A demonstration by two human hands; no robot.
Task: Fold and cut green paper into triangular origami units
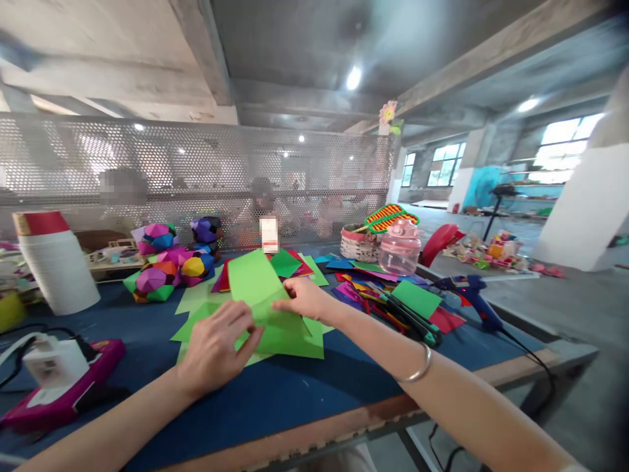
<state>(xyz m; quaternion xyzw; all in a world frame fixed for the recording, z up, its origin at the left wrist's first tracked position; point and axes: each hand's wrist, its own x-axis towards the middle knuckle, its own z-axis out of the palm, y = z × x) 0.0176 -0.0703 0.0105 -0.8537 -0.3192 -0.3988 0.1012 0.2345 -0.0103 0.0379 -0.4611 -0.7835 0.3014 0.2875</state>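
Well, that light green sheet (253,275) left of the pink bottle (400,254) could crease.
Right hand (307,299) pinches its edge; left hand (216,345) curls close, grip I can't tell; uneven pulling might bend it.

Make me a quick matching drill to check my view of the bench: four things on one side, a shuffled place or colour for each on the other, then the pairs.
Things:
1. light green sheet
2. glue gun
3. cup stack
4. pink bottle

Places and colours:
A. white below, red at the top
B. beside the woven basket
C. at the right hand's fingertips
D. near the table's right end, with a cord

Pairs: 1-C, 2-D, 3-A, 4-B
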